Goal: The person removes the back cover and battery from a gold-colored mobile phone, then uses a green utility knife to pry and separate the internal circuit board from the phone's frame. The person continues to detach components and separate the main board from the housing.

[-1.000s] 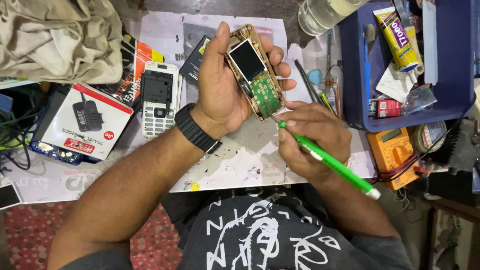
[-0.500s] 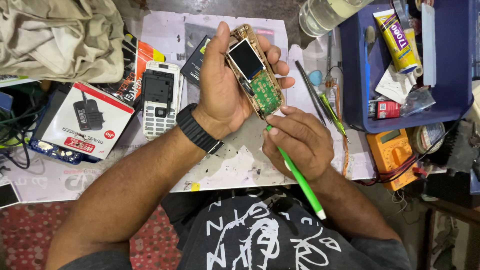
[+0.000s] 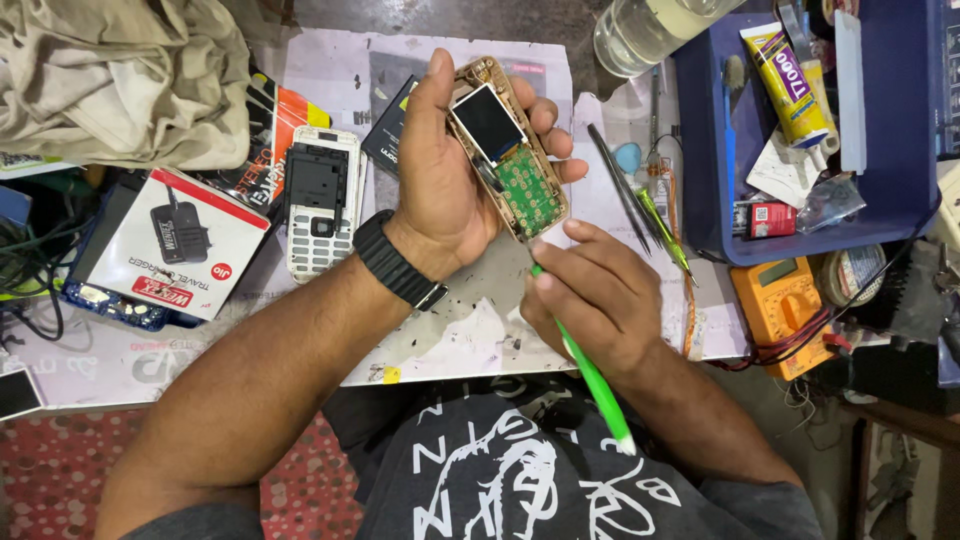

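Both hands work above the bench's (image 3: pixel 300 70) middle; the left hand (image 3: pixel 445 185) is wrapped around an opened phone (image 3: pixel 508 150) (screen and green board bared); the right hand (image 3: pixel 590 310) pinches a green-handled tool (image 3: pixel 592 378) whose tip meets the phone's lower end; a slip could likely gouge the board. Counted: one white phone shell (image 3: pixel 320 205) lying toward the left edge, one orange multimeter (image 3: pixel 785 310) at the right edge, one blue tray (image 3: pixel 890 215).

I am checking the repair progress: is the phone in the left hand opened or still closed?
Opened. The phone in the left hand has no front cover: its green circuit board and small screen lie bare. The right hand holds a green tool at it.
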